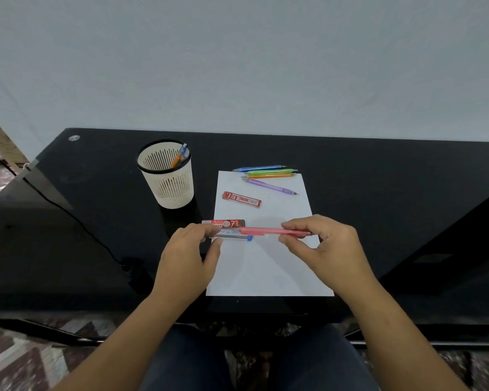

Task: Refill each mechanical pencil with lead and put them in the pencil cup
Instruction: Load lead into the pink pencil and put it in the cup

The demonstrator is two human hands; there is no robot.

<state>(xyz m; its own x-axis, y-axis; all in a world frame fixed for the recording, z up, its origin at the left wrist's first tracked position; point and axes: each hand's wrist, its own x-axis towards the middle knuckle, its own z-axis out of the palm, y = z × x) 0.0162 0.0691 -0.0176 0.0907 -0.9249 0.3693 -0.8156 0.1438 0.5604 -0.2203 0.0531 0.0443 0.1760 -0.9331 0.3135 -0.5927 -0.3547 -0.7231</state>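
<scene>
The pink mechanical pencil [266,231] was pinched level by the right hand [325,245] above the white paper [266,272], and a lead tube [229,235] was pinched by the left hand [188,251]. Tube mouth and pencil end should be aligned before tipping.

The white sheet of paper [266,269] lies on the black glass table [96,221] under the left fingers [202,230] and right fingers [297,223]. Between them are the clear lead tube [229,235] and the pink plastic pencil [263,231]. Just behind the left fingers lies the red rectangular lead box [223,223], and further behind it the red slim lead case [242,199]. Four coloured pencils [268,172] lie well behind the right fingers. The cream slotted plastic cup [170,190] stands behind and to the left.
</scene>
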